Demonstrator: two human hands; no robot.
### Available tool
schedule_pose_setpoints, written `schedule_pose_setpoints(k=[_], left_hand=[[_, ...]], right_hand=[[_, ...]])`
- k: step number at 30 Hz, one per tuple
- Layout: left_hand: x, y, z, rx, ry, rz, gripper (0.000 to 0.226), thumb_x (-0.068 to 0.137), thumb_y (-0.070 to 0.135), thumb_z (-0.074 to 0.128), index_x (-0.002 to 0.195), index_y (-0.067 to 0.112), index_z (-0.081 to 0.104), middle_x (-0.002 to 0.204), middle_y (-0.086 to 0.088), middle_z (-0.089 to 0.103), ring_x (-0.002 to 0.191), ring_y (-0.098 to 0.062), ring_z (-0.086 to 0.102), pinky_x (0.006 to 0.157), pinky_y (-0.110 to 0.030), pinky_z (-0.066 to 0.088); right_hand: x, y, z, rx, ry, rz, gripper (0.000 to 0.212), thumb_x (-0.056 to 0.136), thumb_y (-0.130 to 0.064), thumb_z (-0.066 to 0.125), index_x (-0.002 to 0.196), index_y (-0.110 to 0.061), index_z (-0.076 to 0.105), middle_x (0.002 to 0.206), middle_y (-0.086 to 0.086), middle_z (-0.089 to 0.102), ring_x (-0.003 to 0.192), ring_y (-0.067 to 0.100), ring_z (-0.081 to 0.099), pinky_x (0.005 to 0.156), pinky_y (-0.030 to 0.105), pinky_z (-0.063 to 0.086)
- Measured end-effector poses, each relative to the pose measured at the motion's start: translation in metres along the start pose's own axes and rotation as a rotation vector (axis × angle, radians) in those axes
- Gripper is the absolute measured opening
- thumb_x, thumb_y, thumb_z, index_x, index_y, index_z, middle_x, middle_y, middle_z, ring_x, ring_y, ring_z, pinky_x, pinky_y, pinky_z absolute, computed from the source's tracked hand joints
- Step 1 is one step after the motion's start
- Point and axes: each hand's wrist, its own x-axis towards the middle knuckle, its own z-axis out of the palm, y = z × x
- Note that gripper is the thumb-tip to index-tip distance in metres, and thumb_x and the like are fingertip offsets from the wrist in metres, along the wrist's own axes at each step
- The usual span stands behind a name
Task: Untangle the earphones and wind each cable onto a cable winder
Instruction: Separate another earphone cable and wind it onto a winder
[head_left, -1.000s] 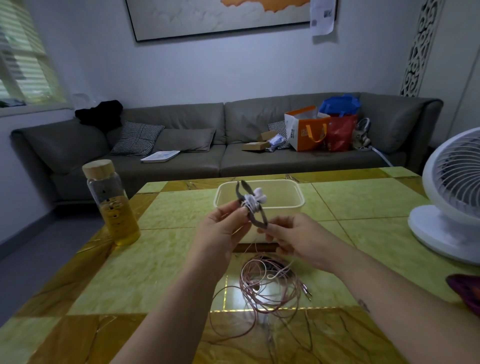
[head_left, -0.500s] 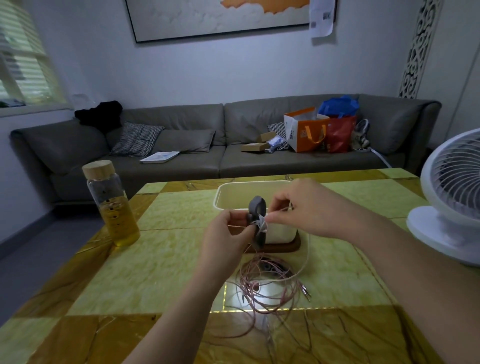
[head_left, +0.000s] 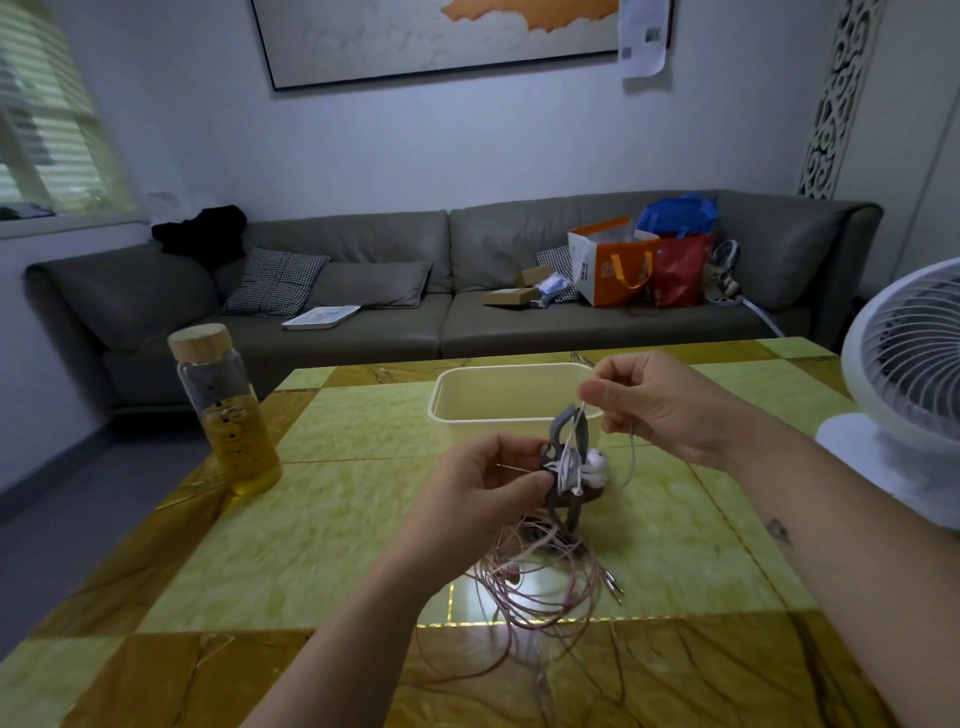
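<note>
Winder (head_left: 566, 467) pinched in left hand (head_left: 483, 483); right hand (head_left: 660, 405) pinches white cable (head_left: 575, 434) above.

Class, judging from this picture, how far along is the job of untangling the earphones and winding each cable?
Done: several turns of the white cable sit on the grey winder. In hand: the left hand holds the winder while the right hand pinches the loose white cable above it. To do: the rest of that cable, then the pink earphones, a tangled heap on the table.
</note>
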Motion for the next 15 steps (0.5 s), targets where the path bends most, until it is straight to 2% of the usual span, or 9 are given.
schedule_pose_setpoints(k=[2, 4, 6, 7, 9, 10, 13, 15], left_hand=[[0.0, 0.004, 0.0, -0.039, -0.019, 0.0, 0.019, 0.087, -0.003, 0.063, 0.099, 0.011, 0.067, 0.089, -0.004, 0.075, 0.084, -0.019, 0.072, 0.082, -0.031, 0.058], [-0.001, 0.009, 0.002, -0.065, -0.055, 0.005, 0.019, 0.086, -0.003, 0.063, 0.1, 0.01, 0.066, 0.088, -0.004, 0.075, 0.084, -0.018, 0.072, 0.081, -0.03, 0.058], [0.0, 0.015, 0.005, -0.141, -0.089, 0.032, 0.019, 0.084, -0.001, 0.063, 0.102, 0.006, 0.064, 0.088, -0.004, 0.073, 0.082, -0.018, 0.071, 0.078, -0.029, 0.058], [0.0, 0.017, 0.005, -0.201, -0.093, 0.047, 0.021, 0.081, 0.002, 0.063, 0.102, 0.004, 0.063, 0.088, -0.006, 0.072, 0.081, -0.018, 0.071, 0.076, -0.029, 0.058], [0.003, 0.021, 0.007, -0.34, -0.064, 0.054, 0.029, 0.074, 0.007, 0.063, 0.102, 0.004, 0.063, 0.091, -0.01, 0.071, 0.081, -0.019, 0.07, 0.076, -0.029, 0.058], [0.005, 0.022, 0.007, -0.418, -0.031, 0.043, 0.031, 0.071, 0.008, 0.063, 0.102, 0.004, 0.063, 0.091, -0.01, 0.071, 0.081, -0.018, 0.07, 0.078, -0.028, 0.059], [0.01, 0.021, 0.007, -0.644, 0.118, -0.023, 0.028, 0.069, 0.006, 0.063, 0.098, 0.006, 0.063, 0.086, -0.006, 0.073, 0.075, -0.012, 0.07, 0.075, -0.023, 0.058], [0.014, 0.016, 0.004, -0.722, 0.228, -0.065, 0.02, 0.076, 0.004, 0.061, 0.095, 0.009, 0.063, 0.079, -0.003, 0.073, 0.068, -0.009, 0.069, 0.07, -0.02, 0.056]], right_hand=[[0.002, 0.003, 0.0, 0.082, 0.005, 0.006, 0.027, 0.063, -0.032, 0.07, 0.07, -0.011, 0.055, 0.057, -0.003, 0.041, 0.052, 0.007, 0.04, 0.06, 0.021, 0.046], [0.004, 0.009, 0.001, 0.13, -0.014, 0.012, 0.033, 0.062, -0.039, 0.074, 0.071, -0.012, 0.057, 0.058, -0.002, 0.041, 0.052, 0.008, 0.039, 0.063, 0.024, 0.046], [0.006, 0.016, 0.005, 0.212, -0.094, 0.038, 0.039, 0.063, -0.047, 0.082, 0.07, -0.014, 0.064, 0.062, 0.0, 0.049, 0.055, 0.01, 0.047, 0.062, 0.024, 0.047], [0.006, 0.019, 0.009, 0.27, -0.145, 0.062, 0.035, 0.069, -0.043, 0.081, 0.071, -0.012, 0.065, 0.065, 0.002, 0.055, 0.058, 0.012, 0.053, 0.06, 0.023, 0.05], [0.004, 0.024, 0.02, 0.392, -0.204, 0.099, 0.023, 0.089, -0.024, 0.062, 0.071, -0.01, 0.067, 0.067, 0.003, 0.061, 0.06, 0.011, 0.058, 0.057, 0.021, 0.051], [0.003, 0.026, 0.026, 0.41, -0.193, 0.114, 0.031, 0.095, -0.021, 0.055, 0.069, -0.013, 0.069, 0.066, 0.001, 0.059, 0.058, 0.009, 0.055, 0.057, 0.02, 0.049], [0.001, 0.03, 0.041, 0.275, -0.085, 0.11, 0.025, 0.083, -0.039, 0.06, 0.071, -0.019, 0.069, 0.059, -0.003, 0.042, 0.051, 0.008, 0.035, 0.057, 0.024, 0.037], [-0.003, 0.024, 0.046, 0.022, -0.021, 0.085, 0.018, 0.089, -0.036, 0.059, 0.082, -0.025, 0.071, 0.058, -0.006, 0.039, 0.051, 0.008, 0.035, 0.059, 0.025, 0.038]])
